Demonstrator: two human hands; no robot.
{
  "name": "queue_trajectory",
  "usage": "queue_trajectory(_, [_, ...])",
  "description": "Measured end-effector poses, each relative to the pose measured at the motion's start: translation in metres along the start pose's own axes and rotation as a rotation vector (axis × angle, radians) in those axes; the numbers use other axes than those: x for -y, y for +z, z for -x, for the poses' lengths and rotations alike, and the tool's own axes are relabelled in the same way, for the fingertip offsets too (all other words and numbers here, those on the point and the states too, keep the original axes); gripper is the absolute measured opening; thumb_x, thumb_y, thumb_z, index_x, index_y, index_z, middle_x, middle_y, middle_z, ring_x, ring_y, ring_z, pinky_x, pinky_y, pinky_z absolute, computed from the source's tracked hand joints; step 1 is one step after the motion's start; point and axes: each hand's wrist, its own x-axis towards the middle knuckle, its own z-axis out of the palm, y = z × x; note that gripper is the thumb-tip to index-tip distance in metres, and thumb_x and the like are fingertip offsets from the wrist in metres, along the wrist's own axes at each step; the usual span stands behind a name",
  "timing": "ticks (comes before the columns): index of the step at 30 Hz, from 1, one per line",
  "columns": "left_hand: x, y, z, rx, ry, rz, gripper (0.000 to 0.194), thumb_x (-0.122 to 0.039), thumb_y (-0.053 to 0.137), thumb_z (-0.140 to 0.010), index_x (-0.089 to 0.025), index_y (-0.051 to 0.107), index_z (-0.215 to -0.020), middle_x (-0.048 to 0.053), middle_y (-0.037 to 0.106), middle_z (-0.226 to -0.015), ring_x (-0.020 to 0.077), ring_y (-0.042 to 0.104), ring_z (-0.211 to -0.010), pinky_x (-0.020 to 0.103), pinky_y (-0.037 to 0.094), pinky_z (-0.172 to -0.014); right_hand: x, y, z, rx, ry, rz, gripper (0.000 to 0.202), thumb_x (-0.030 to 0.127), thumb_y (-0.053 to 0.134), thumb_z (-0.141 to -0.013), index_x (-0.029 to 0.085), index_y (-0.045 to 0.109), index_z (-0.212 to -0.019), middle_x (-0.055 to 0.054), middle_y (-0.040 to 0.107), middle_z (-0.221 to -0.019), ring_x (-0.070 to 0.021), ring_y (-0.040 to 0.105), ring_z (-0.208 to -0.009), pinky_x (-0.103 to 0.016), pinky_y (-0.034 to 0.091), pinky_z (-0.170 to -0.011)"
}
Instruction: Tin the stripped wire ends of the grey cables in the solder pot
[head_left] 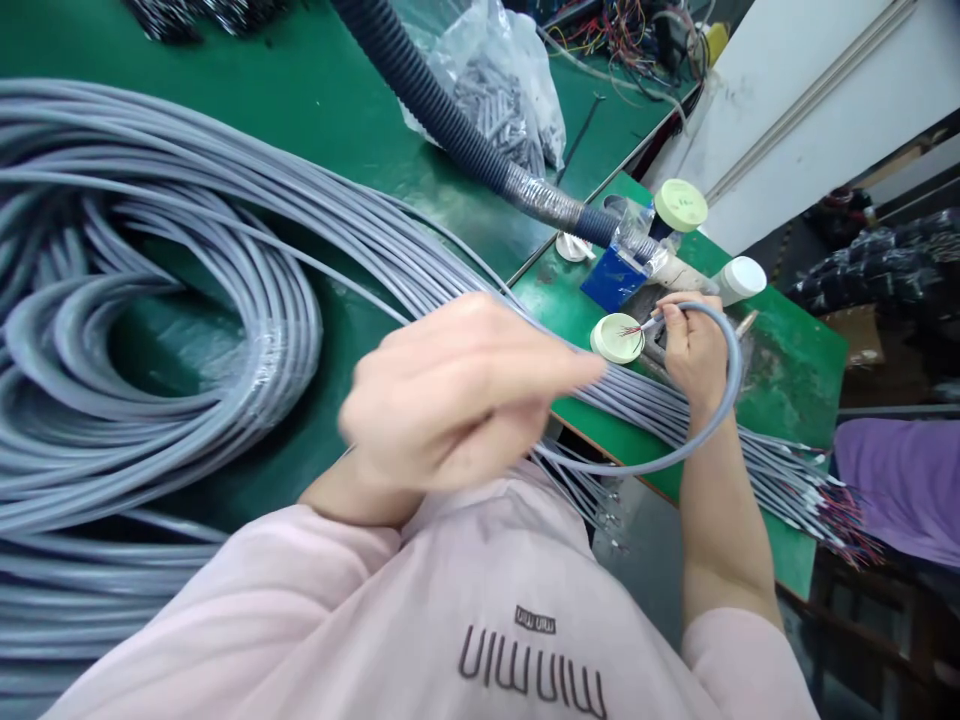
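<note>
My right hand [694, 350] pinches a grey cable [731, 400] close to its stripped end. Fine bare-ended wires fan out from that end over a small round pale-yellow tub [617, 338], seemingly at its opening. From my right hand the cable bends round in a loop and runs back towards my left side. My left hand [465, 390] is raised over a long bundle of grey cables [420, 260], slightly blurred, with curled fingers and the index finger stretched to the right. What its fingers hold, if anything, is hidden.
Large coils of grey cable [277, 350] lie at the left. A black ribbed hose [442, 110] crosses above, near a blue box [615, 278]. A bag of grey pieces [495, 100], a white tub [742, 278] and a yellow-lidded jar [681, 205] stand behind. A person's purple sleeve [900, 490] shows right.
</note>
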Motion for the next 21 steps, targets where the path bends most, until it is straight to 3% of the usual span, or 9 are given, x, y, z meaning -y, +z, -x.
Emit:
queue_trajectory(3, [0.001,0.002,-0.052,-0.011,0.041,-0.059,0.035,-0.042,0.042,-0.095,-0.021,0.068,-0.106,0.005,0.070,-0.093,0.0192,0.065,-0.090,0.039,0.048,-0.085,0.000,0.006,-0.003,0.039,-0.016,0.006,0.027,0.034,0.042,-0.097,0.022,0.065,-0.096,-0.004,0.070,-0.089,-0.0232,0.057,-0.097,-0.040,0.039,-0.090])
queue_trajectory(6, [0.018,0.020,-0.074,0.038,0.013,-0.127,0.031,-0.037,0.044,-0.093,-0.018,0.068,-0.101,0.006,0.071,-0.097,0.0191,0.064,-0.091,0.037,0.045,-0.087,0.000,0.011,-0.004,0.071,-0.029,0.040,0.027,0.035,0.042,-0.097,0.022,0.066,-0.096,-0.004,0.070,-0.089,-0.0233,0.056,-0.095,-0.040,0.037,-0.087])
queue_trajectory(12, [0.050,0.048,-0.068,0.191,-0.044,-0.183,0.029,-0.034,0.049,-0.092,-0.018,0.068,-0.106,0.007,0.073,-0.102,0.0200,0.064,-0.095,0.037,0.039,-0.092,-0.006,0.018,-0.006,0.115,-0.054,0.082,0.025,0.033,0.043,-0.097,0.023,0.065,-0.095,-0.002,0.070,-0.089,-0.0230,0.055,-0.095,-0.038,0.035,-0.085])
queue_trajectory(17, [0.051,0.050,-0.070,0.221,-0.078,-0.192,0.026,-0.034,0.051,-0.091,-0.019,0.068,-0.105,0.006,0.073,-0.103,0.0204,0.064,-0.097,0.039,0.034,-0.096,-0.005,0.015,-0.006,0.107,-0.045,0.083,0.026,0.034,0.042,-0.097,0.023,0.066,-0.097,-0.003,0.070,-0.090,-0.0234,0.056,-0.095,-0.039,0.035,-0.087])
queue_trajectory(21, [0.049,0.045,-0.074,0.253,-0.126,-0.155,0.027,-0.034,0.053,-0.090,-0.018,0.069,-0.105,0.006,0.074,-0.103,0.0201,0.065,-0.097,0.037,0.035,-0.095,-0.009,-0.008,-0.002,0.038,-0.028,0.115,0.027,0.034,0.041,-0.097,0.022,0.066,-0.097,-0.005,0.069,-0.095,-0.0238,0.055,-0.098,-0.040,0.035,-0.089])
